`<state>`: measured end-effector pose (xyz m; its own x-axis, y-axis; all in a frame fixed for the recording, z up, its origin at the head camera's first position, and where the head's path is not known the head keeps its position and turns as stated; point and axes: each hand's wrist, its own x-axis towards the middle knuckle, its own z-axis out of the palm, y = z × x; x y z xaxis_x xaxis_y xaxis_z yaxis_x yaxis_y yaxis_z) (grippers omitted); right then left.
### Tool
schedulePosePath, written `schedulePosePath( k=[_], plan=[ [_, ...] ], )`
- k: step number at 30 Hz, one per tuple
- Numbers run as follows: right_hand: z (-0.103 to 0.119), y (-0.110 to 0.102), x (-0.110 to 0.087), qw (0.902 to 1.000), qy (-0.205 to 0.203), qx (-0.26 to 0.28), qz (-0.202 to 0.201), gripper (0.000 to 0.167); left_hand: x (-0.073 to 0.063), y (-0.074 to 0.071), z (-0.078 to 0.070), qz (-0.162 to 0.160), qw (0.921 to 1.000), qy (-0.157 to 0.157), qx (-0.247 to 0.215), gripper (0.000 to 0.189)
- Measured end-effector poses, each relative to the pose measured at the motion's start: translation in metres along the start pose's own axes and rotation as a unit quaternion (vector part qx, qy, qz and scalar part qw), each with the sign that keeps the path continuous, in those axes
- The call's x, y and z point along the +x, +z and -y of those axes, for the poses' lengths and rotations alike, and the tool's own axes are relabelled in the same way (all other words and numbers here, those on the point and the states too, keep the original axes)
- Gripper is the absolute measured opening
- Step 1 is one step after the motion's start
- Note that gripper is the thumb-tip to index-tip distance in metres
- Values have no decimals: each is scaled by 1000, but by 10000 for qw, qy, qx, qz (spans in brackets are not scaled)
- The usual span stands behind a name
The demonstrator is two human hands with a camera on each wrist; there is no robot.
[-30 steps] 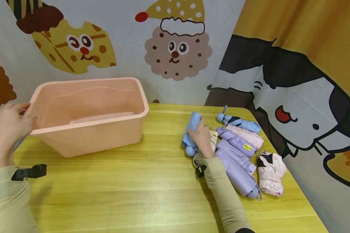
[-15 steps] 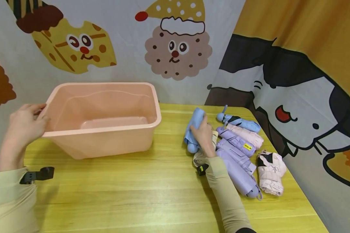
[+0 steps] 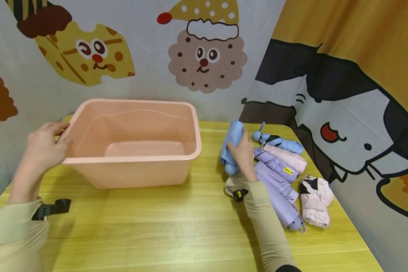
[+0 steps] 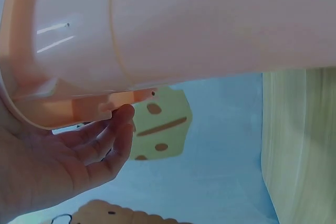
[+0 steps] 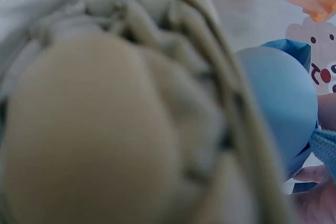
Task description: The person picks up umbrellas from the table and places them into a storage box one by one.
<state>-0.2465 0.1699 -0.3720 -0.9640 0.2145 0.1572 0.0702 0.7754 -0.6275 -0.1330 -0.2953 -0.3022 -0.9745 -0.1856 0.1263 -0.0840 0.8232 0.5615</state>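
Observation:
My left hand (image 3: 47,146) grips the left rim of a peach plastic bin (image 3: 132,173). The left wrist view shows its fingers (image 4: 118,150) curled under the rim of the bin (image 4: 210,24). On the right, my right hand (image 3: 242,155) holds a folded blue umbrella (image 3: 234,136), its rounded handle end pointing toward me. The right wrist view has the round end of the blue umbrella (image 5: 278,100) beyond a blurred beige umbrella (image 5: 84,124) that fills the foreground. That beige umbrella (image 3: 234,183) lies partly hidden below my right hand and wrist.
Beside my right arm lie several folded umbrellas: purple (image 3: 277,163), larger purple (image 3: 282,207), pale pink (image 3: 287,158) and blue with black (image 3: 283,144). Another pale pink umbrella (image 3: 315,206) lies near the right edge of the yellow wooden table (image 3: 149,226). Printed cloth (image 3: 142,87) hangs behind.
The bin has slid rightward with my left hand, and its inside floor shows more. My right hand has shifted the blue umbrella slightly up and to the right.

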Motion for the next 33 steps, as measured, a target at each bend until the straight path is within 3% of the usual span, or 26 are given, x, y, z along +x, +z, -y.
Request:
schedulePosePath(
  k=[9, 28, 33],
  plan=[
    [0, -12, 2, 9994, -216, 95, -243, 81, -4, 10, -14, -24, 9988, 481, -51, 53],
    [8, -52, 3, 9963, -140, 399, -750, 70, -26, 33, -61, 46, 9948, 1021, 38, 48],
    [10, -60, 3, 9947, -347, 357, -900, 67, -26, 32, -65, 229, 9951, 957, 121, 50]
  ],
)
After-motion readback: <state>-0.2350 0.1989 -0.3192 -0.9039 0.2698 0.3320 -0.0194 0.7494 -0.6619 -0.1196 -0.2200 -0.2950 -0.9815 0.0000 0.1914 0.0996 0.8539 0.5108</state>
